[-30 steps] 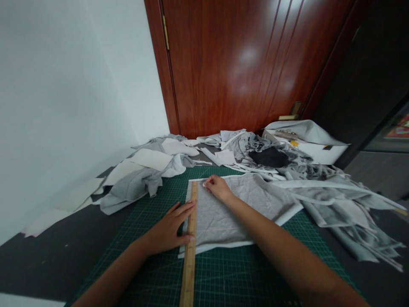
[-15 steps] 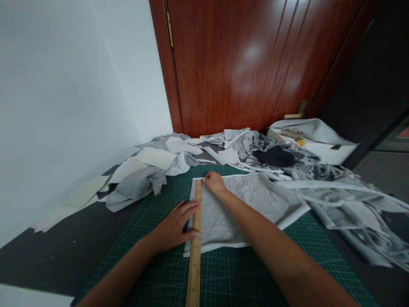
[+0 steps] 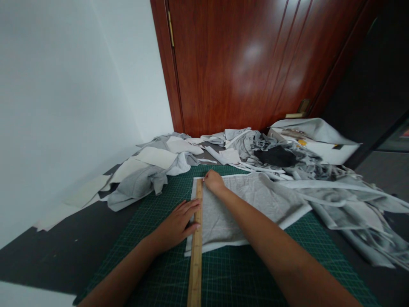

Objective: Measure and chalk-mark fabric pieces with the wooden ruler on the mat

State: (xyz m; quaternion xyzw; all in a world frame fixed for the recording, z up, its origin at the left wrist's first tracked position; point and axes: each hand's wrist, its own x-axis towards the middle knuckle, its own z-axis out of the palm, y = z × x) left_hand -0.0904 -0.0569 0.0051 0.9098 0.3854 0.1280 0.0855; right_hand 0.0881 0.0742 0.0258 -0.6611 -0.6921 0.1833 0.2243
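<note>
A light grey piece of fabric (image 3: 255, 194) with pale edges lies flat on the green cutting mat (image 3: 243, 273). Along its left side runs a wooden ruler (image 3: 195, 256), whose near end leaves the picture at the bottom. My left hand (image 3: 179, 224) rests on the ruler with thumb and fingers apart, pressing it against the cloth. At the far end of the ruler, by the fabric's top edge, my right hand (image 3: 213, 181) is closed in a pinch. Whatever its fingertips hold is too small or hidden to name. My right forearm crosses over the fabric.
Grey and cream fabric pieces (image 3: 150, 170) are heaped left of the mat by the wall. More scraps and strips (image 3: 345, 204) pile up at the back and right. A white box (image 3: 332, 151) stands at the back right, before a reddish wooden door (image 3: 230, 68).
My right hand has shifted very slightly left, towards the ruler. The left thumb sits a touch farther up the ruler. Ruler and fabric stay in place.
</note>
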